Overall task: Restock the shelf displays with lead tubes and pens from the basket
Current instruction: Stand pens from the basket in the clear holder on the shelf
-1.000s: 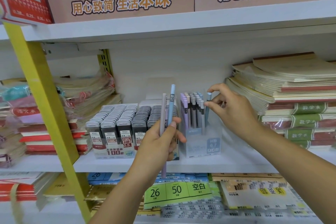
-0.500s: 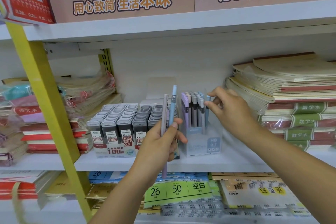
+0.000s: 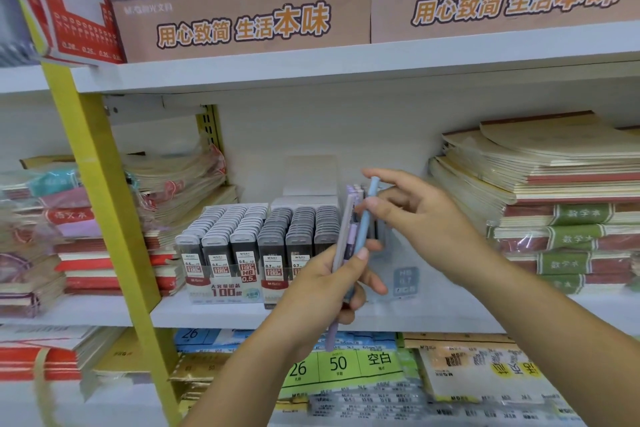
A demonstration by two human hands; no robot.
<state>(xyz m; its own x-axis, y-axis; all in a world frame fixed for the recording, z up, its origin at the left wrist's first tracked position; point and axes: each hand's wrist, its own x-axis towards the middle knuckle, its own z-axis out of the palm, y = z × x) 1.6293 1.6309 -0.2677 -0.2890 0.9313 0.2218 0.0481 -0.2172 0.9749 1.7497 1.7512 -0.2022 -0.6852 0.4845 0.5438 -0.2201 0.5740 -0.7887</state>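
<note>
My left hand (image 3: 322, 288) grips two pens upright in front of the middle shelf: a lilac pen (image 3: 343, 239) and a blue pen (image 3: 363, 234). My right hand (image 3: 426, 218) has come over from the right and pinches the blue pen near its top, thumb in front and fingers behind. Behind both hands stands the clear pen display box (image 3: 403, 282), whose pens are mostly hidden. To its left, the lead tube display (image 3: 242, 243) holds several rows of dark and grey tubes. The basket is out of view.
Stacks of notebooks (image 3: 554, 204) fill the shelf on the right, and wrapped notebook packs (image 3: 79, 246) lie on the left. A yellow upright (image 3: 104, 204) slants across the left. Brown cardboard boxes (image 3: 242, 21) sit on the shelf above. Paper packs lie on the shelf below.
My right hand left the pens in the display box and moved left to the blue pen held in my left hand. My left hand has stayed about where it was.
</note>
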